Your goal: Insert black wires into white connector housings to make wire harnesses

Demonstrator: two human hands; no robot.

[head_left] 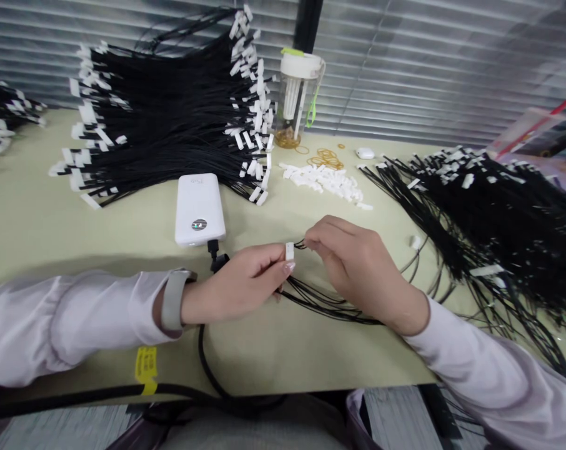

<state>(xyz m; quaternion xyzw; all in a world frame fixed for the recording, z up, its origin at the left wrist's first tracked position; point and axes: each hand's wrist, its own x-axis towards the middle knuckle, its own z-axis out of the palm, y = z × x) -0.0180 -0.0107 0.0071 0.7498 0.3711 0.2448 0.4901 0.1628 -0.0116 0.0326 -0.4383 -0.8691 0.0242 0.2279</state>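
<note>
Pinching a white connector (289,251) between thumb and fingers, the left hand (240,281) is nearly closed, to the near right of the white power bank (199,203) on the surface (124,240); the right hand (358,262), farther right of the power bank, is curled, fingertips together on thin black wires (300,245) at the connector; beyond the power bank lies a pile of black cables (170,112), and beyond it to the right, small white pieces (327,180)

Left hand (238,281) holding white connector (289,251); right hand (360,265), black wires (300,245).
</note>
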